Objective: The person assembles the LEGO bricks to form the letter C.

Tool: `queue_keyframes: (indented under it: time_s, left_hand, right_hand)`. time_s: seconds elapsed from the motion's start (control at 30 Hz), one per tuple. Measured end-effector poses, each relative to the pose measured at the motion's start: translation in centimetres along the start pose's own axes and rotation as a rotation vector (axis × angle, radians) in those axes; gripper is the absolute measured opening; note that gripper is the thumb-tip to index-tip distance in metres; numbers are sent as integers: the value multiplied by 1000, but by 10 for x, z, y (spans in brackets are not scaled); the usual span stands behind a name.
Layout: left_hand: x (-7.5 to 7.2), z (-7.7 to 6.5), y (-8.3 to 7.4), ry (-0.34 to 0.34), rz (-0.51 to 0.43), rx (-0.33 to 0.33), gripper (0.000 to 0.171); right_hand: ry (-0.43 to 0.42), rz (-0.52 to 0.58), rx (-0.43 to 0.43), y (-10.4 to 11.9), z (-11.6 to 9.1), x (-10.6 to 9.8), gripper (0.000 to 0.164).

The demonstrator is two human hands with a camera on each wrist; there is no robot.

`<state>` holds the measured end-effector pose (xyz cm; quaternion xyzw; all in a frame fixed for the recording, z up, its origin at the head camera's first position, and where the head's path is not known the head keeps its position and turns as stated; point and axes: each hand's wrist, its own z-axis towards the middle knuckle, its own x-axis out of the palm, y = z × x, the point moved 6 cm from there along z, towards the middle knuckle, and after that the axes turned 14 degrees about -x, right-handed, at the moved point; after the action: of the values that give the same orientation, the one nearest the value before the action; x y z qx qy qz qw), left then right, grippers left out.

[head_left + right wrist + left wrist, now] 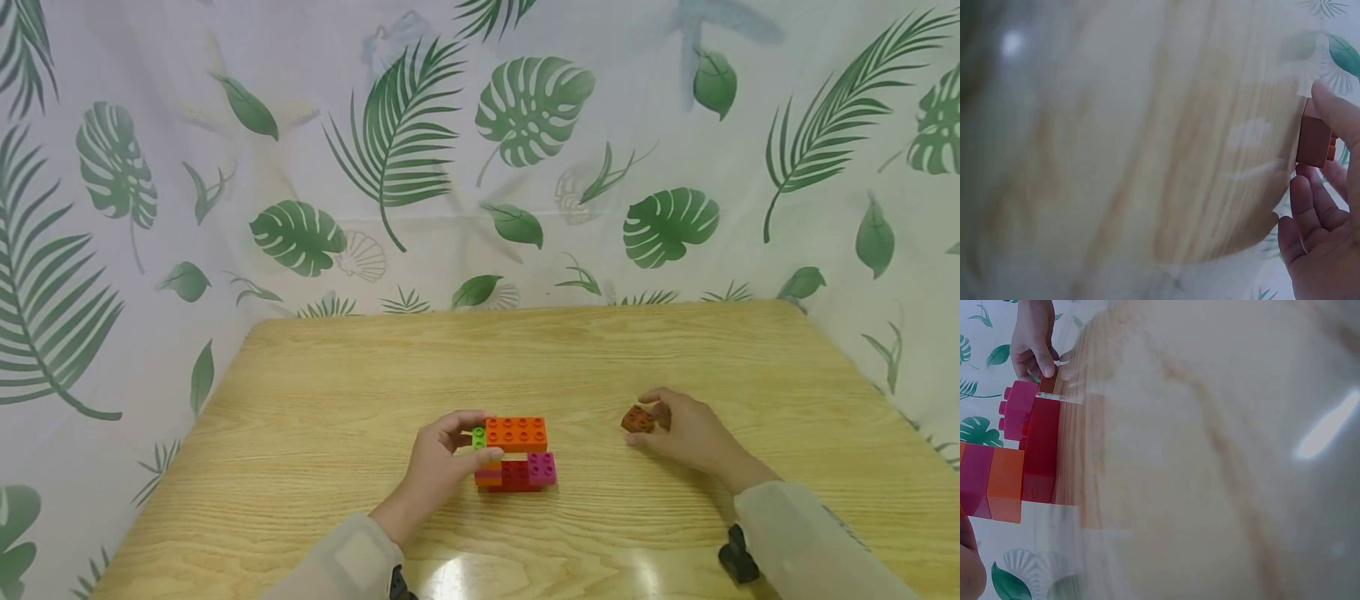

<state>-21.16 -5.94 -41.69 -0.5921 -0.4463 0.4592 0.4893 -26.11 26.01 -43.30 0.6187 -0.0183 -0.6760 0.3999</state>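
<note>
My left hand [435, 457] grips the left end of a toy brick build, thumb in front and fingers behind. A long orange brick [517, 433] tops it, beside a green brick [478, 437]. Lower down are a red brick [514, 475] and a magenta brick [542, 468]. The left wrist view shows the red brick [1041, 450] on the table and part of a stacked orange and purple column [988, 481]. Right of the build, apart from it, my right hand [690, 429] pinches a small brown brick [639, 419] between thumb and fingers, its studs visible.
A wood-grain table [360, 367] lies under both hands. Behind and beside it hangs a white curtain [450, 183] printed with green leaves. Dark straps [738, 554] sit at the wrists, by the light sleeves.
</note>
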Motion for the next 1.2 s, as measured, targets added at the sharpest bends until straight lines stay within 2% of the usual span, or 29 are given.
queue_keyframes:
  time_s: [0.17,0.33,0.5,0.7,0.97,1.2]
  left_hand:
    - [0,0,0,0,1,-5,36]
    - [0,-1,0,3,-3,-14,36]
    - [0,-1,0,6,-13,-20,36]
    - [1,-1,1,5,-14,-25,37]
    - [1,0,2,0,-3,-18,37]
    - [1,0,3,3,-14,-19,37]
  right_hand:
    - [21,-10,36,-3,0,3,55]
    - [16,-3,1,0,3,3,47]
    - [-13,12,-48,18,11,2,45]
    - [-15,78,-75,45,18,8,40]
    - [-6,77,-214,79,26,23,33]
    - [13,118,-312,98,27,30,33]
